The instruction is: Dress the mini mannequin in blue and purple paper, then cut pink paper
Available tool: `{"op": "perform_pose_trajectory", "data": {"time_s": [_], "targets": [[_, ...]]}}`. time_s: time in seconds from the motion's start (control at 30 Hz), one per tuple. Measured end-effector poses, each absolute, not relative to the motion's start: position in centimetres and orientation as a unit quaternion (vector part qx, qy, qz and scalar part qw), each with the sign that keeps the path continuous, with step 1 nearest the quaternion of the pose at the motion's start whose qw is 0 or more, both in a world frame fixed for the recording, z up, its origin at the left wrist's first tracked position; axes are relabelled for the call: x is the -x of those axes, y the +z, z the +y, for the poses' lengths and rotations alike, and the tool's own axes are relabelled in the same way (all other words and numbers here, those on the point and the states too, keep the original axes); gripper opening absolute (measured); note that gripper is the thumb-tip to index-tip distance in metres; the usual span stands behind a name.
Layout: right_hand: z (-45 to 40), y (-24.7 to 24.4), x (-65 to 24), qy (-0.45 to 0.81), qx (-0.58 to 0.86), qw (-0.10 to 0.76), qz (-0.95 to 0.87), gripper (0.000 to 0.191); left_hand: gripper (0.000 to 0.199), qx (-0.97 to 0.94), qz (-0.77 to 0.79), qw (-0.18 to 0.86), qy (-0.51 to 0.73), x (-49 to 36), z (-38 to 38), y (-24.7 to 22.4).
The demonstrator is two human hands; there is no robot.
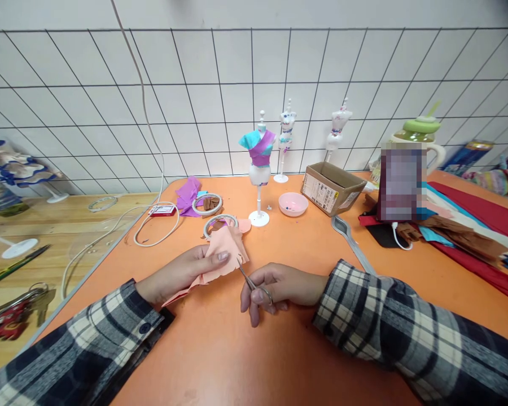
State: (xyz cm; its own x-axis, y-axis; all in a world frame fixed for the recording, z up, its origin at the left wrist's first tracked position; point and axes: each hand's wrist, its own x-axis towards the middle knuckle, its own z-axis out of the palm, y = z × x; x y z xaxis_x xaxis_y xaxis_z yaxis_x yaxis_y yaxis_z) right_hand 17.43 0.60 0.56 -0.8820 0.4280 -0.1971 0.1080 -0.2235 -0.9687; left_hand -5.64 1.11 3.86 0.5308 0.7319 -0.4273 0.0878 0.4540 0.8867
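Observation:
My left hand [195, 268] pinches a piece of pink crepe paper [227, 248], thumb on top, over the orange table. Small silver scissors [249, 282] are in my right hand [271, 287], their tips touching the paper's right edge. Just behind the paper lies a roll of tape [211, 225], partly covered. A mini mannequin [259, 175] with a turquoise and purple paper top stands upright beyond my hands.
Behind are a pink bowl [293, 204], a cardboard box [333, 188] and two more mannequins. Purple paper [188, 196] and a second tape roll [207, 204] lie back left. A phone [401, 183], a cup [419, 138] and colored paper strips are right. A white cable loops left.

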Motion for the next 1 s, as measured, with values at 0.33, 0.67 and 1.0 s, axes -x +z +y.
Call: {"op": "perform_pose_trajectory", "data": {"time_s": [0.33,0.67,1.0], "targets": [[0.7,0.6,-17.3,0.748,0.216,0.107,-0.618,0.046,0.036,-0.497,0.405,0.743,0.194,6.2,1.2,3.1],[0.9,0.3,-17.2,0.743,0.22,0.109,-0.623,0.05,0.03,-0.527,0.418,0.721,0.167,5.9,1.5,4.3],[1.0,-0.4,-17.6,0.741,0.185,0.25,-0.595,0.052,0.034,-0.64,0.431,0.621,0.139,3.2,4.5,8.0]]}}
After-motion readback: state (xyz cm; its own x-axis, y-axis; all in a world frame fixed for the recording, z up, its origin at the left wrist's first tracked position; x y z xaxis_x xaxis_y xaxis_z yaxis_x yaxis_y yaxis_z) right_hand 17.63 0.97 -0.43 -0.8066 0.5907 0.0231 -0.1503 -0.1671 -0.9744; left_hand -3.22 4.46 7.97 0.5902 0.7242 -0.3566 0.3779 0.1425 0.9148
